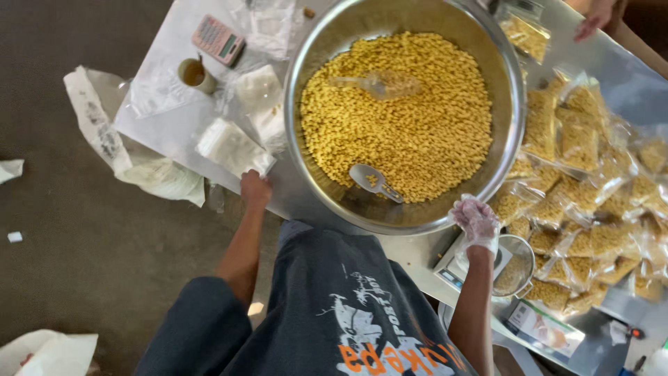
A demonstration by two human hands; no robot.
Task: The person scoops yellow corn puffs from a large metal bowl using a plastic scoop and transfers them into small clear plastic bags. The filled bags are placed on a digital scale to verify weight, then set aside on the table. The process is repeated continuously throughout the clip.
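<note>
A very large steel bowl [511, 83] full of small yellow puffed snacks [410, 118] stands on a metal table. Two clear plastic scoops lie in it, one near the top [376, 83] and one at the front [372, 181]. My left hand [255, 188] is bare and rests closed on the table edge beside a stack of clear bags [233, 146]. My right hand [476, 221] wears a thin plastic glove and hovers by the bowl's rim above a small kitchen scale [452, 268] with a little steel bowl [515, 264] on it. It holds nothing that I can see.
Several filled clear bags of snacks [584, 174] pile up on the right. A pink calculator [218, 40], a cup [195, 73] and more empty bags [259, 87] lie at the left. Another person's hand [595, 17] reaches in at the top right. White plastic sheets [97, 125] lie on the floor.
</note>
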